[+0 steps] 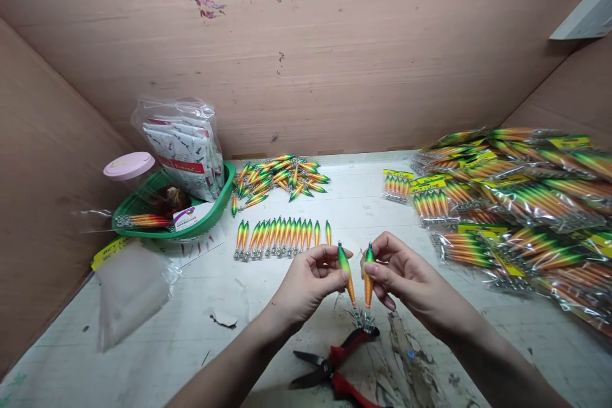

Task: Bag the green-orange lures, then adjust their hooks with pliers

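My left hand (pixel 310 280) pinches a green-and-orange fishing lure (pixel 345 273) by its upper end, its hooks hanging down. My right hand (pixel 401 274) pinches a second lure (pixel 368 280) of the same kind, held upright beside the first. Both lures hang just above red-handled pliers (pixel 335 363) lying open on the white table (pixel 191 331). Behind my hands a neat row of lures (pixel 280 236) lies side by side, and a loose heap of lures (pixel 280 175) sits farther back.
Stacks of bagged lures with yellow labels (pixel 516 204) fill the right side. A green basket (pixel 196 217) at the left holds a bag of white packets (pixel 184 146); a pink lid (pixel 128 164) is behind it. Empty clear bags (pixel 129 287) lie in front. Wooden walls enclose the table.
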{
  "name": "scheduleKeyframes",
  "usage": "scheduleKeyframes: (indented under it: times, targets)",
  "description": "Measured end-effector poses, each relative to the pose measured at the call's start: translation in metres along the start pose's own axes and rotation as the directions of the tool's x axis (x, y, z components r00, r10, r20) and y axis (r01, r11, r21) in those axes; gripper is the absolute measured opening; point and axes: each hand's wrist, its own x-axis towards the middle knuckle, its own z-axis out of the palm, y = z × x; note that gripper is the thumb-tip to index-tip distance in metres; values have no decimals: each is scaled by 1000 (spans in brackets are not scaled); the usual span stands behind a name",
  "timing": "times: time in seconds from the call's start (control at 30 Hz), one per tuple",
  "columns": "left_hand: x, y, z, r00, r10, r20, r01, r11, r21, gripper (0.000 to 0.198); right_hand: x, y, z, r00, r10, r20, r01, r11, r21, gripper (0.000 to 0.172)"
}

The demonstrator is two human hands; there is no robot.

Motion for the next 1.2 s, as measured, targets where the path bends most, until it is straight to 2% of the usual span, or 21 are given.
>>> scheduleKeyframes:
  times: [0.13,0.3,0.63,1.1,1.2]
  targets:
    - [1,-3,-9,996,15,-83,-17,1000,-15,43,-2,7,-1,986,-84,-144,82,996,-20,34]
    - [-4,-3,-18,988,-34,-148,20,995,-95,42,-5,11,-6,982,-26,-187,48,992,115,33]
    - [-11,-2,-10,997,-80,-12,76,975,-207,52,-8,9,-7,995,67,-69,-41,944,327,32]
    - [-14,-5,-3,988,-135,78,150,961,-232,55,-16,11,-6,998,54,11,-55,945,321,28]
    - [-13,-8,-3,986,-132,98,148,972,-182,58,-17,13,-7,998,60,21,-64,942,329,31]
